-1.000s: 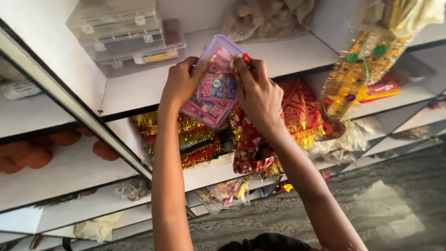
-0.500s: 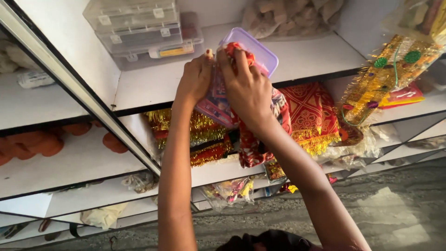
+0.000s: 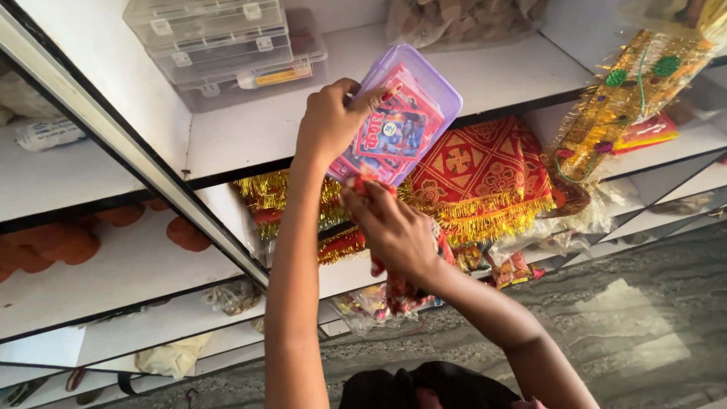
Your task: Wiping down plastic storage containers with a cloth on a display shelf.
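Both arms reaching up; left hand (image 3: 331, 121) gripping w/ fingers curled, right hand (image 3: 394, 231) just below, clenching.

Head view, looking down along white shelving; left hand (image 3: 331, 121) grips the near edge of a clear lilac plastic box (image 3: 401, 117), tilted, red-and-blue printed packets visible inside; box held over the front edge of the white shelf (image 3: 250, 136); right hand (image 3: 394, 231) just below the box, closed around red packets (image 3: 397, 288); behind the hands, red cloth with gold fringe (image 3: 485, 174) on the lower shelf; clear organiser cases (image 3: 227, 42) stacked on the upper shelf, well apart from the box.
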